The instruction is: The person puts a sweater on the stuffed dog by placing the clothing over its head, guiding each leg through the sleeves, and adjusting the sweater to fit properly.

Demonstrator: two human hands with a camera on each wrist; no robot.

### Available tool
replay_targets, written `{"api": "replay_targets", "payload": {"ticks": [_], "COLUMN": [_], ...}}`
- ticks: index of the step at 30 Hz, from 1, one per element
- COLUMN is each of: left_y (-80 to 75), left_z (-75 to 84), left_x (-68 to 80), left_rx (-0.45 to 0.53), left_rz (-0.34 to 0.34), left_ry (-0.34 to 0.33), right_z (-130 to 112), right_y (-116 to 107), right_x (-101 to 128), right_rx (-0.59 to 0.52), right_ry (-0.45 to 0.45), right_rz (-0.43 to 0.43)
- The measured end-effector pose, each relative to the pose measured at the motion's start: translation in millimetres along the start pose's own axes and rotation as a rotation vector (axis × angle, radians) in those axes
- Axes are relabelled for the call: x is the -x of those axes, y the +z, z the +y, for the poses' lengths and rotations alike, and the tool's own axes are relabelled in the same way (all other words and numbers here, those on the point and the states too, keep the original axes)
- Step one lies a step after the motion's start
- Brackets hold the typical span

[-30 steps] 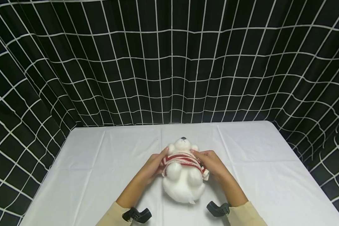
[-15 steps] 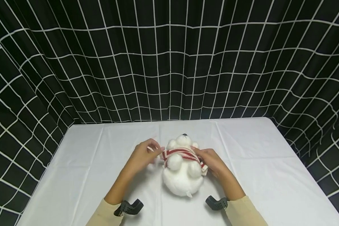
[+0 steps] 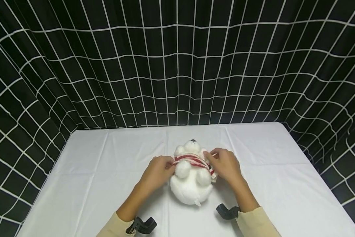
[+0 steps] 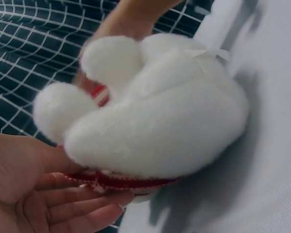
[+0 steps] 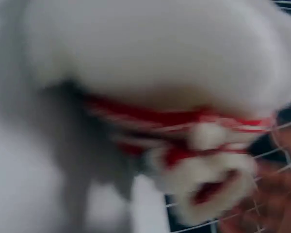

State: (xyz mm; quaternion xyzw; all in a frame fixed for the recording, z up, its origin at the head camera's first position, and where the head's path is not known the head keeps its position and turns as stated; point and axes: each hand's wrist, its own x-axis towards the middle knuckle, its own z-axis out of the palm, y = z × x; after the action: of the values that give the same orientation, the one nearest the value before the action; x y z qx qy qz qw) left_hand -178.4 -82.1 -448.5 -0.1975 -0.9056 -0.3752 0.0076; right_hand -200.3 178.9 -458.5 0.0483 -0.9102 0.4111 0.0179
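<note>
A white plush bear (image 3: 191, 184) lies on its back in the middle of the white table (image 3: 85, 174), nose pointing away from me. A red-and-white striped knit garment (image 3: 192, 160) is bunched around its chest below the head. My left hand (image 3: 159, 171) pinches the garment's left edge, and my right hand (image 3: 223, 164) grips its right edge beside the bear's arm. In the left wrist view the bear (image 4: 155, 111) fills the frame, the red hem (image 4: 121, 180) lying against my fingers (image 4: 72, 213). The right wrist view is blurred, showing white fur and the red stripes (image 5: 174, 121).
A black curtain with a white grid (image 3: 177, 65) hangs behind and around the table. The tablecloth is bare on both sides of the bear. Black wrist camera mounts (image 3: 143, 225) sit at my cuffs near the front edge.
My left hand moved away from the bear, then came back and took the garment's left edge. My right hand shifted up toward the bear's shoulder. The garment sits higher, nearer the neck.
</note>
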Motion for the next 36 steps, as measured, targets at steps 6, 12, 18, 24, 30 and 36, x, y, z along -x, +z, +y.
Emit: {"api": "replay_targets", "payload": {"ticks": [6,12,18,24,30,36], "left_y": [-3.7,-6.9,-6.8,-7.0,-6.0,0.5], "left_z": [-1.2,-6.4,-3.6,5.3,16.5,20.0], "left_x": [-1.0,1.5,3.6,14.4,24.9,29.2], "left_rx": [0.091,0.28,0.252,-0.03,-0.246,-0.237], "left_rz": [-0.003,-0.023,0.03,0.248,0.419,0.41], "left_ry": [-0.021,-0.049,-0.024,0.094,0.285,0.357], "right_z": [-24.2,-36.5,-47.5,-60.1,-69.8,-74.9], "right_y": [-8.6,2.9,6.4,21.3,35.0,45.6], "right_x": [9.0,12.6,15.0,16.7,16.4,16.6], "right_rx": [-0.207,-0.161,-0.005,0.053,0.09,0.173], "right_ry": [-0.36,-0.381,-0.358,-0.297,-0.239,-0.265], "right_rz": [-0.13,-0.199,-0.148,-0.061,0.063,0.17]}}
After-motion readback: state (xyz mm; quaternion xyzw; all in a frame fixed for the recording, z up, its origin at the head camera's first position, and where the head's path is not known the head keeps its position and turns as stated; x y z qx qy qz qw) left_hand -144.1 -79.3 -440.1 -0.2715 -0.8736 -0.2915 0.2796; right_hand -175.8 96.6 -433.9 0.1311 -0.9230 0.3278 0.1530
